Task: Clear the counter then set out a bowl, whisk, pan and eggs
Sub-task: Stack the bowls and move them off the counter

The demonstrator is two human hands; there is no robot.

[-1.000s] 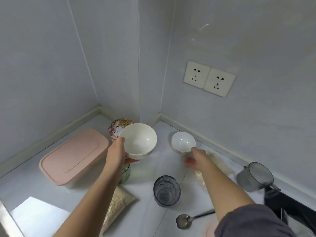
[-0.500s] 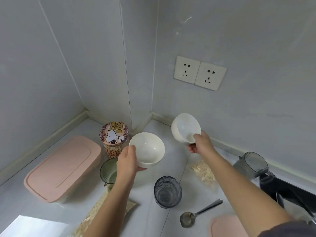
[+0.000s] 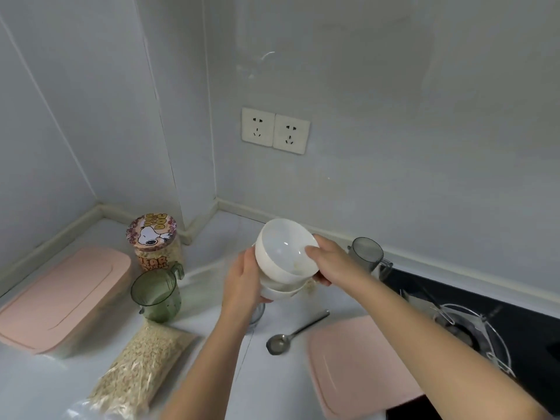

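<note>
1. Two white bowls are held in the air at the centre of the frame, above the counter (image 3: 212, 259); the upper bowl (image 3: 285, 253) sits nested in the lower bowl (image 3: 280, 291).
2. Both mouths face up and tip towards the camera; being round, they show no long axis.
3. The left hand (image 3: 244, 283) curls its fingers round the left side of the lower bowl and grips it.
4. The right hand (image 3: 330, 262) grips the upper bowl's right rim, with the thumb inside and the fingers beneath.
5. Below the bowls lies a spoon (image 3: 294, 333), its scoop at lower left and its handle running to upper right.
6. At left stand a jar (image 3: 154, 241), a green cup (image 3: 157, 294) and a pink box (image 3: 60, 295); a bag of oats (image 3: 142, 365) lies at lower left.
</note>
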